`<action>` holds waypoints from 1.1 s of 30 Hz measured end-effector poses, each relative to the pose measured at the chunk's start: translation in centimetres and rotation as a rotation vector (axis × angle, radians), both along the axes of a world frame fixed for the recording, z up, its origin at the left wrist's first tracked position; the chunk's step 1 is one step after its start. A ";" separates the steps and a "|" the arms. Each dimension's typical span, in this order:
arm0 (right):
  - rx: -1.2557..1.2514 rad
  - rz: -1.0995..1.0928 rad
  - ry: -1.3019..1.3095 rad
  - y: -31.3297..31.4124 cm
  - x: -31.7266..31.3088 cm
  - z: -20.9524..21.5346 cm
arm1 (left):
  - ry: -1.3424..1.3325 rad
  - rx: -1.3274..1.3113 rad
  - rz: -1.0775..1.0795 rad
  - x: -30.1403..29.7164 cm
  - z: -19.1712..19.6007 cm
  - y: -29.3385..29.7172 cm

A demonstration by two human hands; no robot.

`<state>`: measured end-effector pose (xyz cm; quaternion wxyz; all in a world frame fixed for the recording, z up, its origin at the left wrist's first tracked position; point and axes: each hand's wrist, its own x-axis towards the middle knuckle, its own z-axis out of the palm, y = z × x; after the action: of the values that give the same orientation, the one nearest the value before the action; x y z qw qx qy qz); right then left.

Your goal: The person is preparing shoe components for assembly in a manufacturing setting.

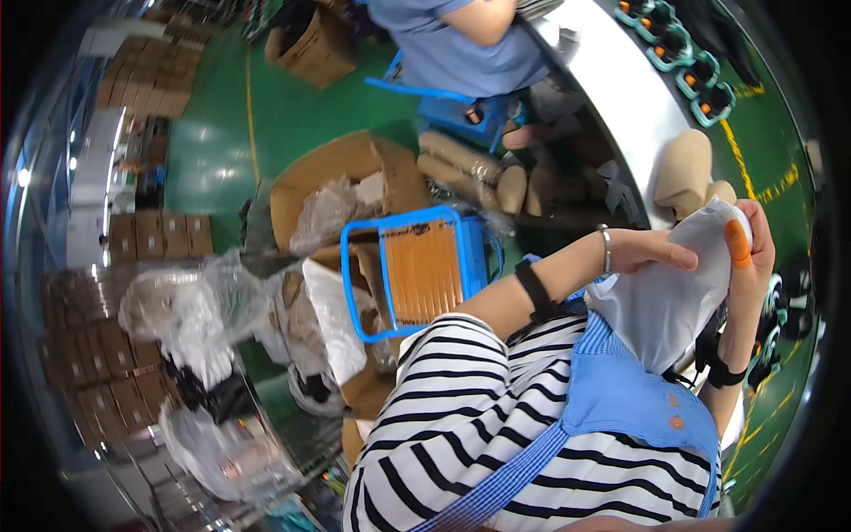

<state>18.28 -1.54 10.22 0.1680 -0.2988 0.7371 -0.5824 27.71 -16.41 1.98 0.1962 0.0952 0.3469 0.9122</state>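
A thin white bag (660, 306) hangs between my two hands in front of my chest. My left hand (651, 252) grips its upper left side, the thumb stretched over the material. My right hand (752, 244) pinches the upper right edge, and an orange cover (737, 244) sits on one of its fingers. The bag looks flat and slack; whether anything is inside cannot be told. Just beyond my hands, a beige rounded form (684, 168) lies on the white worktop (612, 62), with part of another beside it.
Left of me stands a blue chair (472, 266) with brown cardboard on it. Open cardboard boxes (394, 173) and clear plastic bags (191, 306) crowd the left. More beige forms (461, 164) lie beyond the chair. A co-worker (461, 44) sits ahead. Teal holders (700, 80) line the right.
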 end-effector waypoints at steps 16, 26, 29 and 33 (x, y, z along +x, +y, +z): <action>-0.081 0.251 0.310 -2.8 0.2 -2.7 | -0.257 0.075 1.370 4.3 2.4 -4.3; 0.041 0.274 0.024 0.7 3.1 -3.9 | -0.135 0.081 1.500 3.0 5.7 1.4; -0.051 0.236 0.145 2.5 2.6 -4.6 | -0.151 0.076 1.476 2.7 6.2 1.9; -0.086 0.163 0.384 4.4 2.7 -3.4 | -0.135 0.060 1.450 2.4 7.4 2.4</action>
<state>20.93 2.91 6.82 0.0579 -0.4697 0.7035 -0.5302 30.12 -14.05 9.38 -0.4394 -0.2096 0.2848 0.8257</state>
